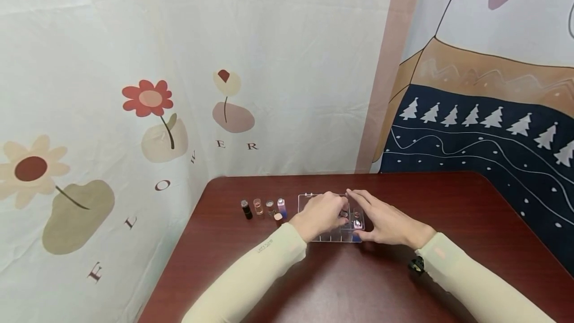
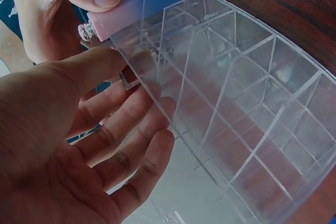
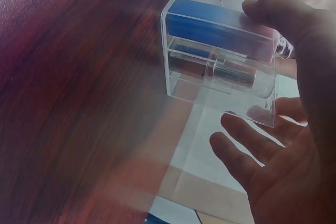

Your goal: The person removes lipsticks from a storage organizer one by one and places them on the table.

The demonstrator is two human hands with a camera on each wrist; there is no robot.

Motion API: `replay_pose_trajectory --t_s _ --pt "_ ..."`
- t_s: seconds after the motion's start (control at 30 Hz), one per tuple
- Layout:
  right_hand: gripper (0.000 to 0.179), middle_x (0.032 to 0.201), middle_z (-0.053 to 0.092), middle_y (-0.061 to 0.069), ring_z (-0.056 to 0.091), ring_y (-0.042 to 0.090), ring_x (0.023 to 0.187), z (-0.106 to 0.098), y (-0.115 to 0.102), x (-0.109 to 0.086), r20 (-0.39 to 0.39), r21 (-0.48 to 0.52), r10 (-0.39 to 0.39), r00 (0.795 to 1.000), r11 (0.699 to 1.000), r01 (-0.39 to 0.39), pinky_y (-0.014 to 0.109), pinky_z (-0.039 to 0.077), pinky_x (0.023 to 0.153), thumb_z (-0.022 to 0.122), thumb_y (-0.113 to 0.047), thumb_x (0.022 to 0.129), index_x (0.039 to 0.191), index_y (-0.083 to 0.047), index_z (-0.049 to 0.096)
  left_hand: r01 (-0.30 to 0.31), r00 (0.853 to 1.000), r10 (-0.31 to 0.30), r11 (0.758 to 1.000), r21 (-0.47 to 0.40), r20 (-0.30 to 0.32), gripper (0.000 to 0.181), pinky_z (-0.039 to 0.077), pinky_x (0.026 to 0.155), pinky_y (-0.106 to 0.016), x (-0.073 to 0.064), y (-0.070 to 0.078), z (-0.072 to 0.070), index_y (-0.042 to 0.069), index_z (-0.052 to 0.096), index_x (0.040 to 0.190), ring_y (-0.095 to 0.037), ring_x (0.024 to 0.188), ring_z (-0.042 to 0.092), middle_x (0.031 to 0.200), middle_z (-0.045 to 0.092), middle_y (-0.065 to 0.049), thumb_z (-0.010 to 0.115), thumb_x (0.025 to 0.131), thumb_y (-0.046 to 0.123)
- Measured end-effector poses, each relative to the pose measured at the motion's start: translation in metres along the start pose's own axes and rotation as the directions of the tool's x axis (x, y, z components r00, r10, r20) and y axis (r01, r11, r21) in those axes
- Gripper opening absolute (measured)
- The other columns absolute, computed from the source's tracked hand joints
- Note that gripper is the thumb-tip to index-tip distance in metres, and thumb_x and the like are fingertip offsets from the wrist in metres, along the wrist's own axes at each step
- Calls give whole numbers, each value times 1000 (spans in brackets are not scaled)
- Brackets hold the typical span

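A clear, divided plastic box (image 1: 325, 238) lies on the table under both hands. My left hand (image 1: 319, 216) reaches over it; thumb and forefinger pinch the end of a small clear tube with brown in it (image 2: 129, 78), beside the box wall in the left wrist view. A pink-and-blue tube (image 3: 218, 29) lies in the end compartment, its clear knob sticking out. Next to it, a clear tube with a silvery part (image 3: 236, 77) fills another compartment. My right hand (image 1: 387, 219) spans the box's right end, thumb resting by the pink-and-blue tube, other fingers spread.
Left of the box stand a black tube (image 1: 246, 210), a clear tube with pinkish contents (image 1: 258, 207), a small round-topped container (image 1: 270, 208), a pink-purple bottle (image 1: 281, 207) and a beige-topped piece (image 1: 278, 217). A printed cloth (image 1: 296, 64) hangs behind the dark red table (image 1: 215, 263).
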State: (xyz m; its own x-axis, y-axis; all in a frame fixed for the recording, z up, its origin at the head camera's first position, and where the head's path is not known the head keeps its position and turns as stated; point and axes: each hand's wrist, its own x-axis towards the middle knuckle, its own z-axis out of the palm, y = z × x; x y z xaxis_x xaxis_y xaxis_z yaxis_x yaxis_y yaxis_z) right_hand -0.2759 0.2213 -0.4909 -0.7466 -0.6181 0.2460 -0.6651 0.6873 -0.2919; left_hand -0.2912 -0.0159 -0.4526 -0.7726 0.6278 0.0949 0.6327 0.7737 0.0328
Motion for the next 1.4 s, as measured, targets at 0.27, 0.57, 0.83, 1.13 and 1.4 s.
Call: replay_pose_trajectory --t_s 0.27,0.57,0.83,1.13,1.4 --pt "108 171 53 15 71 27 139 1 0 -1 -2 7 -3 1000 1000 3 54 65 116 99 -34 94 179 -7 38 5 1000 -4 999 -44 20 20 69 77 -32 1 -1 -4 20 86 113 -12 87 81 103 87 7 92 103 37" --pt "108 169 54 14 73 26 137 1 0 -1 -13 -1 -10 1000 1000 10 53 67 113 99 -34 94 178 -6 39 1 1000 -1 998 -62 -2 20 68 79 -28 1 -4 -8 20 86 115 -9 87 80 105 87 7 92 104 36" --pt "108 169 54 14 73 27 136 2 0 -1 -16 1 -12 1000 1000 12 54 67 112 99 -34 94 179 -6 39 -3 998 -4 993 -114 -60 20 65 76 -27 -5 -11 -9 20 85 111 -8 87 77 104 86 6 92 103 37" --pt "106 167 56 13 75 22 126 0 -2 1 -12 18 9 1000 1000 -9 53 68 109 100 -35 93 177 -7 41 -53 986 13 970 -238 -164 18 62 79 -21 -18 -24 -7 18 83 116 -6 90 74 106 83 3 90 104 29" --pt "105 166 56 13 74 18 121 1 -2 0 -15 13 11 1000 1000 -10 51 69 107 99 -35 94 177 -7 41 -128 962 40 938 -322 -268 20 61 80 -20 -28 -30 -14 12 83 121 -18 93 82 109 82 -5 88 103 18"
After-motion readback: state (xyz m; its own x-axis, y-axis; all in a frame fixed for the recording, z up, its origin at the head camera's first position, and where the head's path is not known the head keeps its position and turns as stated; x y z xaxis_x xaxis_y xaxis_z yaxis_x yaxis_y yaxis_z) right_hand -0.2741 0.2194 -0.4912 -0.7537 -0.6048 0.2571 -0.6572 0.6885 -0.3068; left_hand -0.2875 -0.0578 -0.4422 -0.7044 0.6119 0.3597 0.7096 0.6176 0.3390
